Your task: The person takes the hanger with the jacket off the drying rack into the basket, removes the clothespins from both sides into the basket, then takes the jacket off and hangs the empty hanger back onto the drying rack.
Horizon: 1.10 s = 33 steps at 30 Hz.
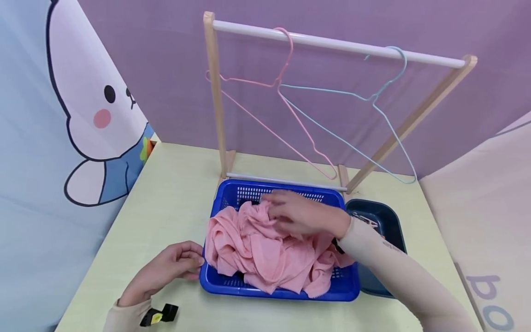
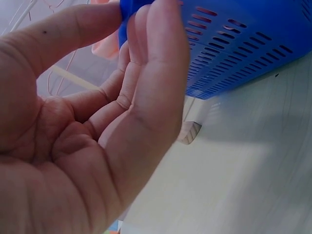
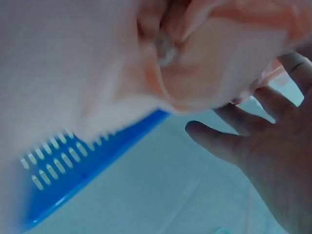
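A blue plastic basket [image 1: 280, 292] with slotted walls stands on the table, heaped with crumpled pink cloth [image 1: 265, 253]. At the basket's left side my left hand [image 1: 172, 267] pinches the rim between thumb and fingers; the left wrist view shows the hand [image 2: 107, 122] at the edge of the basket [image 2: 219, 48]. My right hand [image 1: 300, 212] is over the back part of the cloth, slightly blurred. Seen in the right wrist view, its fingers [image 3: 273, 105] are spread beside the cloth [image 3: 219, 63], not curled around it. The cloth's full shape is hidden in its folds.
Behind the basket stands a wooden rack with a white rail [image 1: 332, 44], bearing a pink hanger [image 1: 298, 122] and a light blue hanger [image 1: 390, 122]. A dark bin [image 1: 396, 226] with small clips inside sits to the right, partly under my right forearm.
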Each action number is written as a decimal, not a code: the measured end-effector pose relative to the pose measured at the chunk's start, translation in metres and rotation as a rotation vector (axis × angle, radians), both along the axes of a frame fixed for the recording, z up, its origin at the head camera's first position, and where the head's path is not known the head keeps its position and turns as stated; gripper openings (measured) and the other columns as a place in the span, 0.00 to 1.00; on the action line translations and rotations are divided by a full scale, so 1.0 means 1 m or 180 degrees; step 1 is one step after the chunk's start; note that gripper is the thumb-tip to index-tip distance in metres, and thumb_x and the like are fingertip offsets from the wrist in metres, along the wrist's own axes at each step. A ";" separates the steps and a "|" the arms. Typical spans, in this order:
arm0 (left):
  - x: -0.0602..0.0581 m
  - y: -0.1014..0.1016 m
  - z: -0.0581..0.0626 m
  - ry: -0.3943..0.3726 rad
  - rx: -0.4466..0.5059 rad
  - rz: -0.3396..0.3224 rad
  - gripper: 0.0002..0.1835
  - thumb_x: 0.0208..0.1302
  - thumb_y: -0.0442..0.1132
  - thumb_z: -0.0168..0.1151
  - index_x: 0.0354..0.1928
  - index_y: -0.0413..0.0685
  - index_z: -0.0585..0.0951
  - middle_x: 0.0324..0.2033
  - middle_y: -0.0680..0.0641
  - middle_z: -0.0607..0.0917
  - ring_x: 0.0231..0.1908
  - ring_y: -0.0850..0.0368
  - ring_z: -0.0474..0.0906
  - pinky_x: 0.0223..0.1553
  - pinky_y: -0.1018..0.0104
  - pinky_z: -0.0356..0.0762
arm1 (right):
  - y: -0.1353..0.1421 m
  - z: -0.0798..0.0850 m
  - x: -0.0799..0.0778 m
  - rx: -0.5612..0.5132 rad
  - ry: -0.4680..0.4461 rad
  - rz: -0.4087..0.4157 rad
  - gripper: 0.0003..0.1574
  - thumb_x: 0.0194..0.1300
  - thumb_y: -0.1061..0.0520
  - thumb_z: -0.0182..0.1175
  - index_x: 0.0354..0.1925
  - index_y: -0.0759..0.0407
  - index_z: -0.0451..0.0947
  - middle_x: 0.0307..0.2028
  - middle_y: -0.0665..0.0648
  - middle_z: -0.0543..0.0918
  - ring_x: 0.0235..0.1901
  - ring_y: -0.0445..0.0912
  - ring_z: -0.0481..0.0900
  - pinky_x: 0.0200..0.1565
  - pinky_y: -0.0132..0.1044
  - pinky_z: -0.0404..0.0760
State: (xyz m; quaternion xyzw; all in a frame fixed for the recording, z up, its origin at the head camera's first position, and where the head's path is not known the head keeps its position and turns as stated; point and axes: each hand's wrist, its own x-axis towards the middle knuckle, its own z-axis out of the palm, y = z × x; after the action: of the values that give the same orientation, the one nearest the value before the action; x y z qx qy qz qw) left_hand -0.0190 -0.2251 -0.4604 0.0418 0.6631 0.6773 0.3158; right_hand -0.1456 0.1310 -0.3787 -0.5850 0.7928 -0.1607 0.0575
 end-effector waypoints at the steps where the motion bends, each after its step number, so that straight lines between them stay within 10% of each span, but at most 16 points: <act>1: 0.001 -0.001 0.001 0.0008 -0.0004 0.0004 0.14 0.72 0.33 0.58 0.51 0.27 0.74 0.41 0.40 0.84 0.41 0.50 0.83 0.44 0.49 0.85 | 0.002 0.000 0.009 0.0103 -0.0045 0.0035 0.04 0.70 0.56 0.61 0.36 0.54 0.76 0.66 0.66 0.71 0.69 0.60 0.64 0.70 0.54 0.62; 8: 0.002 -0.002 0.001 0.0014 -0.0025 0.0026 0.15 0.72 0.34 0.58 0.51 0.26 0.74 0.40 0.40 0.84 0.40 0.51 0.83 0.44 0.50 0.85 | -0.001 -0.012 0.056 0.1017 -0.0590 -0.0093 0.46 0.65 0.34 0.64 0.75 0.40 0.61 0.78 0.61 0.42 0.74 0.66 0.43 0.68 0.66 0.56; 12: 0.002 -0.001 0.001 -0.0033 -0.0056 0.0065 0.15 0.72 0.35 0.58 0.51 0.27 0.74 0.40 0.40 0.84 0.40 0.50 0.84 0.44 0.50 0.85 | -0.013 -0.026 0.064 0.1397 -0.0647 -0.0394 0.58 0.60 0.29 0.66 0.78 0.26 0.45 0.79 0.60 0.34 0.74 0.70 0.38 0.63 0.74 0.57; 24: 0.001 0.001 0.001 0.0002 -0.0056 0.0063 0.15 0.73 0.35 0.58 0.52 0.26 0.74 0.39 0.41 0.84 0.40 0.49 0.84 0.45 0.46 0.84 | -0.037 -0.040 0.059 0.1824 -0.0035 -0.0567 0.64 0.55 0.30 0.70 0.78 0.27 0.44 0.78 0.64 0.38 0.73 0.72 0.42 0.59 0.75 0.63; 33: 0.001 0.002 0.002 0.0016 -0.0110 0.0032 0.15 0.73 0.34 0.58 0.52 0.27 0.73 0.40 0.40 0.84 0.41 0.49 0.84 0.45 0.47 0.84 | -0.007 0.009 0.071 0.1101 -0.0334 -0.0563 0.52 0.67 0.35 0.62 0.79 0.31 0.46 0.79 0.62 0.39 0.74 0.66 0.43 0.65 0.67 0.62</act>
State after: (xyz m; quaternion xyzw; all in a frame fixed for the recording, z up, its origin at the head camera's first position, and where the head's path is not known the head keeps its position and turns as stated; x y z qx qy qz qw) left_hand -0.0179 -0.2236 -0.4584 0.0346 0.6757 0.6672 0.3114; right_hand -0.0743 0.1235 -0.3701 -0.4854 0.8528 -0.0568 0.1841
